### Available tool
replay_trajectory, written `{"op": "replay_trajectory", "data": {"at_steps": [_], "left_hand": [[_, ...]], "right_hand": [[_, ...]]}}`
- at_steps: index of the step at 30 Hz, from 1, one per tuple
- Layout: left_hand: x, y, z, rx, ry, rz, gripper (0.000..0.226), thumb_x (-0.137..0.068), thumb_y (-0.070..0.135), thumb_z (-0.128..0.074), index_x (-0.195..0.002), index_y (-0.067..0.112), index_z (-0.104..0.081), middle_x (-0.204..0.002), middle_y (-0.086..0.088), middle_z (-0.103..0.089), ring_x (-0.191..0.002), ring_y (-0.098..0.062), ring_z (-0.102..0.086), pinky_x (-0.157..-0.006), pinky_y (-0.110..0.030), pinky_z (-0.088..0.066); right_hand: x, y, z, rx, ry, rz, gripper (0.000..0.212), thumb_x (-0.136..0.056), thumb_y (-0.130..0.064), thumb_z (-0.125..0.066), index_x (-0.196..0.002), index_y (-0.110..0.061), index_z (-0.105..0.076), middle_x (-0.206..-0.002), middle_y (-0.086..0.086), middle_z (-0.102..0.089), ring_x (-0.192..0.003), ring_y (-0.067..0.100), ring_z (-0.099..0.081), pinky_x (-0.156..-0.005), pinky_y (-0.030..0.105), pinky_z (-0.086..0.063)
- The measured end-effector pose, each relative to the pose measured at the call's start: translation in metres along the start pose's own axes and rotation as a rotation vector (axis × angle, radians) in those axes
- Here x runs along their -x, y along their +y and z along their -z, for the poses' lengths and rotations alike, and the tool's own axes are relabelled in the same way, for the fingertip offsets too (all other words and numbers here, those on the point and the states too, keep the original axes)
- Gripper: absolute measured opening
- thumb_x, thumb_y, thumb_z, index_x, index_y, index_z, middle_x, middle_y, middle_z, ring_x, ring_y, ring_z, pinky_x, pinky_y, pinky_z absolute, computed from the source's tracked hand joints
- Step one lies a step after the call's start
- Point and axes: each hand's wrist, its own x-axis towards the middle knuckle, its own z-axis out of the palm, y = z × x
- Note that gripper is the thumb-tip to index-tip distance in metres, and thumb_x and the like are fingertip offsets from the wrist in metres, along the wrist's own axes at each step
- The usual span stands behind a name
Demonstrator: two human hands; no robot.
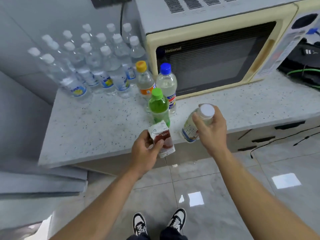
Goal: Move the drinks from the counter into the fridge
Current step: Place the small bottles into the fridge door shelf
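My left hand (pixel 145 149) grips a small brown-and-white drink carton (pixel 163 141) over the counter's front edge. My right hand (pixel 210 126) holds a pale bottle with a white cap (pixel 192 126) near its neck, tilted, just past the front edge. On the speckled counter (pixel 90 129) stand a green bottle (pixel 159 106), a blue-capped clear bottle (pixel 167 84) and an orange-capped bottle (pixel 144 78). Behind them is a cluster of several white-capped water bottles (pixel 97 66). No open fridge interior is in view.
A cream microwave (pixel 216 54) fills the counter's right half, directly behind the coloured bottles. Dark gear with a green cable (pixel 304 71) lies at far right. Grey panels (pixel 34 181) sit at lower left. Drawers with black handles (pixel 263 140) are under the counter, with tiled floor below.
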Motion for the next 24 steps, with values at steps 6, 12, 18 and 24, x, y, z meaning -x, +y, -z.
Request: {"op": "replay_trajectory", "data": {"at_steps": [6,12,18,24], "left_hand": [[0.054,-0.033,0.051,0.006,0.174,0.14,0.022,-0.086,0.027,-0.072,-0.106,0.03,-0.062,-0.102,0.012,-0.072,-0.1,-0.009,-0.068,-0.087,-0.038,-0.056],[0.111,-0.051,0.111,0.01,0.392,0.107,0.029,-0.082,0.034,-0.071,-0.102,0.052,-0.06,-0.103,0.025,-0.069,-0.098,0.005,-0.065,-0.081,-0.022,-0.053],[0.173,-0.075,0.177,0.07,0.458,0.088,0.034,-0.086,0.018,-0.071,-0.107,0.044,-0.064,-0.106,0.025,-0.069,-0.098,0.008,-0.065,-0.075,-0.003,-0.046],[0.247,-0.106,0.257,0.072,0.432,0.125,0.035,-0.085,0.016,-0.071,-0.107,0.042,-0.063,-0.107,0.025,-0.07,-0.102,0.005,-0.065,-0.081,-0.01,-0.048]], "right_hand": [[0.055,-0.002,-0.063,-0.076,-0.186,-0.035,0.03,-0.087,-0.01,-0.073,-0.114,-0.007,-0.062,-0.108,0.012,-0.068,-0.102,0.023,-0.065,-0.095,0.049,-0.053],[0.118,-0.007,-0.127,-0.053,-0.338,0.002,0.028,-0.086,-0.013,-0.076,-0.111,-0.011,-0.063,-0.104,0.005,-0.068,-0.098,0.015,-0.064,-0.091,0.041,-0.054],[0.188,-0.023,-0.183,-0.007,-0.455,0.062,0.029,-0.084,-0.017,-0.078,-0.11,-0.017,-0.065,-0.104,0.0,-0.069,-0.097,0.008,-0.065,-0.085,0.03,-0.054],[0.274,-0.049,-0.219,0.076,-0.511,0.075,0.05,-0.07,-0.047,-0.075,-0.108,-0.016,-0.068,-0.105,0.003,-0.07,-0.1,0.019,-0.066,-0.091,0.047,-0.055]]}}
